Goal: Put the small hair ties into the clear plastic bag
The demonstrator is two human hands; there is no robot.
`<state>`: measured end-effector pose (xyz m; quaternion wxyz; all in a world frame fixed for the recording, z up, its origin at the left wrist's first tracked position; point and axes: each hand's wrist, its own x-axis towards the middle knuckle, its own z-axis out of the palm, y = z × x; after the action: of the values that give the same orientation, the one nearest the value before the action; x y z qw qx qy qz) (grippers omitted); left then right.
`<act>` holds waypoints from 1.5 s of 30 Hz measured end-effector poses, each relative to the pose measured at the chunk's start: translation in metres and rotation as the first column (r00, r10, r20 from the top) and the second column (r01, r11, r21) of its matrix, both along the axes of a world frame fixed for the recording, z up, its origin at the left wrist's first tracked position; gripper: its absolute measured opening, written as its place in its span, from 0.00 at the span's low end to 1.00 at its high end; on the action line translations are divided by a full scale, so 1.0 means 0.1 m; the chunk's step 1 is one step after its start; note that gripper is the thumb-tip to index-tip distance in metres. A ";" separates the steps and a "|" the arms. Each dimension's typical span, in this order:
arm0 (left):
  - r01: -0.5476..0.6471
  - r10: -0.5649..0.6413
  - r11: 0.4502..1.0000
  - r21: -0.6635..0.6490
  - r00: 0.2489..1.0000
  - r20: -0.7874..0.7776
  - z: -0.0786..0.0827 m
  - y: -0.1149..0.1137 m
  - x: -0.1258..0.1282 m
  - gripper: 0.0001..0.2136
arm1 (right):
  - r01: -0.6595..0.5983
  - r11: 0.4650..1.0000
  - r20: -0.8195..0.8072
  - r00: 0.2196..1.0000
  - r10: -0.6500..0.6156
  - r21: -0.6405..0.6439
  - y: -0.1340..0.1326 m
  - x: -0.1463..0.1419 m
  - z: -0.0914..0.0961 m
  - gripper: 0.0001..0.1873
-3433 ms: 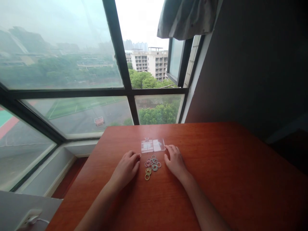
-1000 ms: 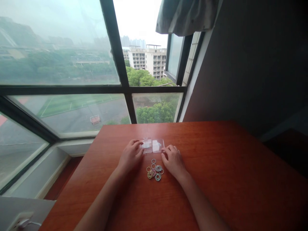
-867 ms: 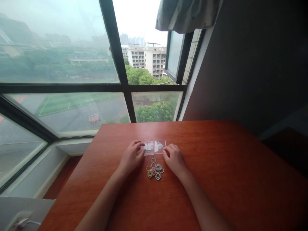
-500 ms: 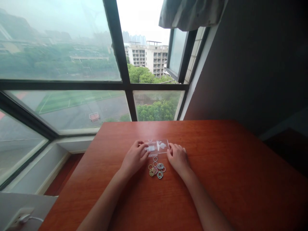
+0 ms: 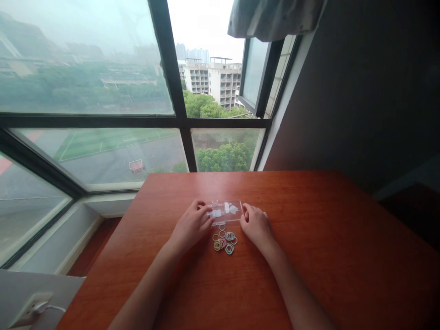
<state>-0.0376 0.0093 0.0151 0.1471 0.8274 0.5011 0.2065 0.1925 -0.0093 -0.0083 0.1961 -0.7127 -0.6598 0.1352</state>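
Note:
A clear flat plastic box with white printed shapes lies on the wooden table, and it looks opened out into two halves side by side. My left hand grips its left edge, thumb at the near side and fingers at the far side. At the opposite edge, my right hand has its fingers curled against the box; the fingertips are partly hidden. Just in front of the box, between both hands, sits a loose pile of small hair ties in yellow, pink, white and pale blue-green.
The reddish-brown table reaches to a dark-framed window at its far edge. A grey wall rises on the right. At the lower left, a white plug sits in a wall socket.
The camera view has shifted very slightly. Both hands stay at the box's edges, and the hair ties lie as before.

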 end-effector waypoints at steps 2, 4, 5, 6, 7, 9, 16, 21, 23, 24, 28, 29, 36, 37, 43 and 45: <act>0.002 -0.002 1.000 0.002 1.000 -0.002 0.00 0.00 0.00 0.12 | -0.019 1.000 0.004 1.000 0.019 -0.008 0.00 0.01 0.00 0.11; 0.004 -0.004 1.000 0.008 1.000 -0.001 0.01 0.00 -0.01 0.12 | -0.032 0.999 0.007 0.999 0.033 -0.005 0.00 0.01 0.00 0.11; 0.006 -0.006 1.000 0.011 1.000 0.001 0.01 0.00 -0.01 0.12 | -0.035 0.999 0.007 0.999 0.035 -0.001 0.00 0.01 0.00 0.11; 0.008 -0.008 1.000 0.015 1.000 0.002 0.01 0.00 -0.01 0.12 | -0.037 0.999 0.007 0.999 0.037 0.003 0.00 0.01 0.00 0.11; 0.009 -0.009 1.000 0.017 1.000 0.001 0.01 0.00 -0.01 0.12 | -0.039 0.999 0.008 0.999 0.039 0.008 0.00 0.01 0.00 0.10; 0.009 -0.009 1.000 0.019 1.000 -0.004 0.01 0.00 -0.02 0.12 | -0.045 0.999 0.012 0.999 0.045 0.019 0.00 0.00 -0.01 0.09; -0.024 0.025 0.999 0.041 0.999 -0.032 0.05 -0.01 -0.02 0.13 | -0.055 0.997 -0.021 0.998 0.056 0.059 0.00 0.04 0.03 0.07; -0.084 0.085 0.994 0.071 0.996 -0.008 0.24 -0.05 -0.04 0.11 | -0.245 0.969 -0.181 0.952 0.247 0.035 -0.10 0.08 0.24 0.11; 0.017 -0.018 1.000 -0.006 0.999 -0.043 0.32 -0.10 -0.02 0.09 | -0.413 0.910 -0.245 0.885 0.395 -0.025 -0.18 0.06 0.34 0.10; 0.069 -0.074 0.996 -0.060 0.995 -0.070 0.35 -0.13 -0.01 0.08 | -0.468 0.882 -0.257 0.859 0.442 -0.049 -0.22 0.05 0.38 0.11; 0.176 -0.220 0.950 -0.257 0.963 -0.153 0.41 -0.24 0.09 0.05 | -0.572 0.806 -0.232 0.813 0.534 -0.153 -0.33 -0.01 0.47 0.21; 0.185 -0.238 0.940 -0.286 0.957 -0.165 0.42 -0.26 0.12 0.05 | -0.573 0.804 -0.213 0.815 0.539 -0.157 -0.33 -0.03 0.47 0.21; 0.204 -0.274 0.928 -0.311 0.941 -0.199 0.44 -0.30 0.19 0.05 | -0.543 0.838 -0.131 0.836 0.533 -0.060 -0.26 -0.07 0.38 0.08; 0.202 -0.271 0.929 -0.309 0.942 -0.199 0.43 -0.29 0.19 0.05 | -0.530 0.847 -0.123 0.844 0.522 -0.043 -0.25 -0.07 0.37 0.09; 0.235 -0.279 0.931 -0.280 0.951 -0.131 0.35 -0.30 0.15 0.05 | -0.461 0.888 -0.106 0.882 0.459 0.006 -0.21 -0.07 0.33 0.08; 0.237 -0.272 0.935 -0.263 0.956 -0.108 0.33 -0.30 0.14 0.04 | -0.432 0.902 -0.107 0.897 0.429 -0.007 -0.21 -0.04 0.33 0.07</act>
<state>-0.0237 -0.0209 0.0482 0.2384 0.8732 0.4204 0.0621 0.1882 -0.0302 0.0246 0.1844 -0.5442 -0.7878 0.2219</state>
